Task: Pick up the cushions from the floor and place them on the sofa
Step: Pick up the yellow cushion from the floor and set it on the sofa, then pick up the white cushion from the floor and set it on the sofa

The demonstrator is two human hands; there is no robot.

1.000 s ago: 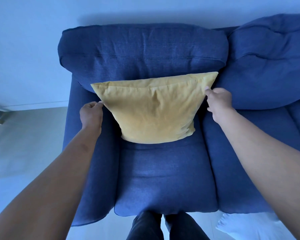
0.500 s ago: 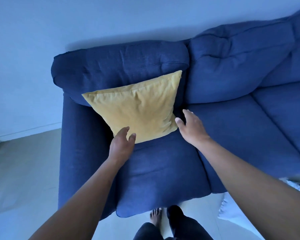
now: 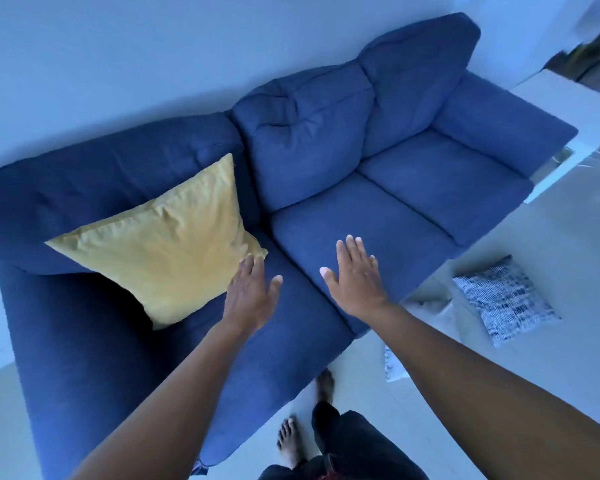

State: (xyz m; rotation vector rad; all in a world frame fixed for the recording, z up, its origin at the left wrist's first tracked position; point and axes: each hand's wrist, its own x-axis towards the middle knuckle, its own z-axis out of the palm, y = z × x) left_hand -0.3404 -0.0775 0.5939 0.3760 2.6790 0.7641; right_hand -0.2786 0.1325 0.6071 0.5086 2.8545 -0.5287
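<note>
My left hand [image 3: 250,292] is flat and spread, holding nothing, its fingertips just at the lower corner of the yellow cushion [image 3: 167,251]; my right hand [image 3: 355,275] is likewise spread and empty, hovering over the middle seat of the sofa [image 3: 388,220]. Both arms reach forward from the near edge, with bare feet [image 3: 290,441] on the floor [image 3: 551,244] below them. The step in hand, by my judgement, is release of the placed cushion and a turn toward the next one. To do it well I would draw both hands back without dragging that corner, since the cushion leans at a tilt and could slide forward. Then I would step right and take the patterned cushion [image 3: 504,301], which lies flat on the floor near the sofa front, by two opposite edges. A pale item [image 3: 395,365] lies partly behind my right forearm; I cannot tell what it is. Further off, the yellow cushion rests against the left back pad, the other two seats bare. Against one second ago: both hands then gripped the cushion's upper corners; half a second ago they were at its lower edge. The view has swung right, bringing the patterned cushion into sight.
</note>
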